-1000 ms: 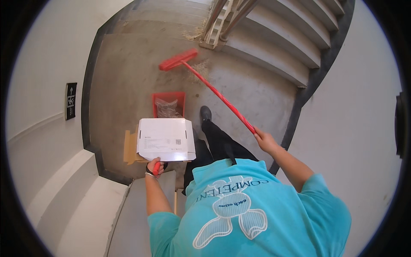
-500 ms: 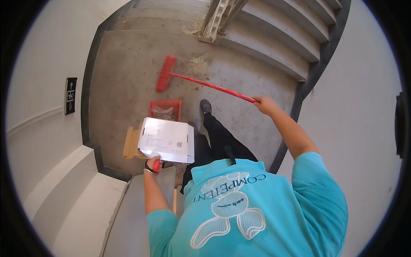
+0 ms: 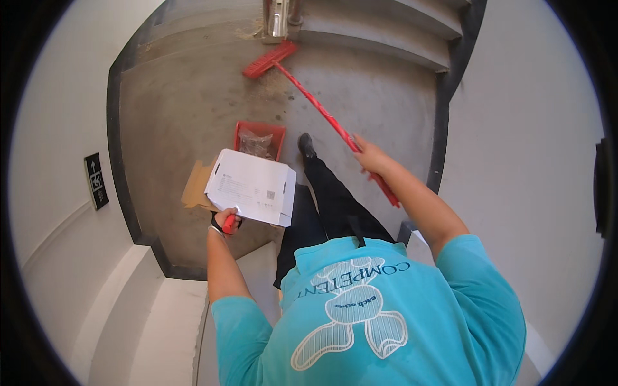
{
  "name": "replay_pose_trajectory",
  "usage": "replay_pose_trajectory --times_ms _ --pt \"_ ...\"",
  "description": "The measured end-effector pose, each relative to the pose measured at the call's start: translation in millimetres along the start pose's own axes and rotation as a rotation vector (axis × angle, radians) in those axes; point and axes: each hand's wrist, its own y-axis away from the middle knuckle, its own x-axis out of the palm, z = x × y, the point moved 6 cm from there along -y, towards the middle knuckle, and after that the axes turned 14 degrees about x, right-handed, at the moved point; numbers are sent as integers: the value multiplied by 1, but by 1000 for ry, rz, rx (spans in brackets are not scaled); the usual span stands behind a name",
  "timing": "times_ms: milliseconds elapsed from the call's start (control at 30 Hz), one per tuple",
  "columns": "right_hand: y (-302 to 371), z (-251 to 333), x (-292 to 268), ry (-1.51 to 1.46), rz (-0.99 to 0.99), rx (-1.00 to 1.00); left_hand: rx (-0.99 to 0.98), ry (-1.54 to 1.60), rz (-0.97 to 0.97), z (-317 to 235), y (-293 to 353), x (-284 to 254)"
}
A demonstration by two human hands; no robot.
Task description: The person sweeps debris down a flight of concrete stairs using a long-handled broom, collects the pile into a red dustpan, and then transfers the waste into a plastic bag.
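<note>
My right hand [image 3: 372,157] is wrapped round the red handle of a broom [image 3: 315,104], whose end sticks out behind the fist. The broom's red head [image 3: 269,60] rests on the floor at the foot of the stairs, over pale debris. My left hand [image 3: 225,220] grips a red handle end, with its thumb against the edge of a flat white cardboard box [image 3: 250,186]. Beyond the box a red dustpan [image 3: 281,141] holds a clear plastic bag [image 3: 255,143] and dark litter. The box hides the stretch between the red handle end and the pan.
Concrete steps [image 3: 380,38] rise at the far right, beside a metal railing post [image 3: 278,19]. Brown cardboard [image 3: 197,186] juts from under the box's left side. White walls with dark skirting [image 3: 119,154] bound the landing. My dark shoe [image 3: 307,145] stands right of the dustpan.
The broom head has moved away from me and to the right, and has turned. My right hand has shifted left along with the handle, whose end now shows. The left hand keeps its hold.
</note>
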Motion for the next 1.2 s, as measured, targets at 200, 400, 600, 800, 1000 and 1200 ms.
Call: replay_pose_trajectory --times_ms 200,400,600,800,1000,1200 --pt "-79 29 10 415 -481 -365 -47 37 49 -46 -39 45" --pt "-11 -41 35 309 -101 -147 -85 40 -60 -11 -48 37" --pt "91 -70 17 13 341 4 -58 49 -25 -7 -38 23" --pt "103 -61 2 -119 329 96 -74 82 4 -13 -38 28" --pt "68 -74 44 -127 281 58 -101 78 4 -5 -35 34" --pt "120 -96 63 -274 705 164 -72 20 -36 17 -25 18"
